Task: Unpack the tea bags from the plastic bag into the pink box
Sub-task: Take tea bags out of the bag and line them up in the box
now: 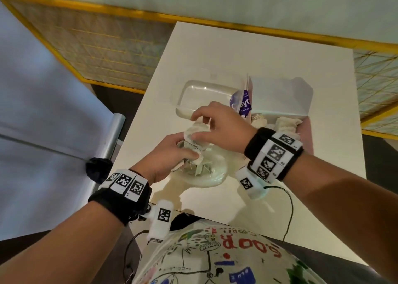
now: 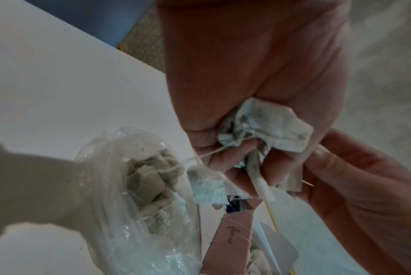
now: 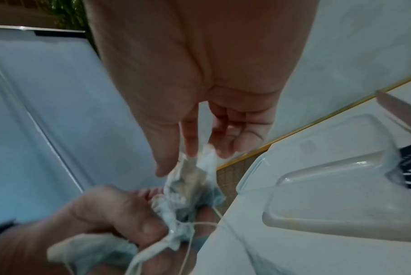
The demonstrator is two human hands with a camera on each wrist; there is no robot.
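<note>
A clear plastic bag [image 1: 212, 176] of tea bags lies open on the white table [image 1: 258, 51], also seen in the left wrist view [image 2: 138, 186]. Just above it my left hand [image 1: 185, 151] grips a crumpled clump of tea bags [image 2: 268, 126] with trailing strings. My right hand [image 1: 195, 126] reaches across and pinches one tea bag [image 3: 194, 169] at the top of that clump, between thumb and fingers. The pink box [image 1: 307, 137] stands open at the right with several tea bags [image 1: 284, 122] inside; its pink side [image 2: 232, 241] shows in the left wrist view.
A clear plastic lid [image 1: 202, 96] lies behind the hands, with a purple-printed packet [image 1: 242, 101] beside it. The box's white flap [image 1: 280, 94] stands up at the back right. A metal rail [image 1: 114, 132] runs left of the table, and a thin cable [image 1: 289, 208] trails near the front edge.
</note>
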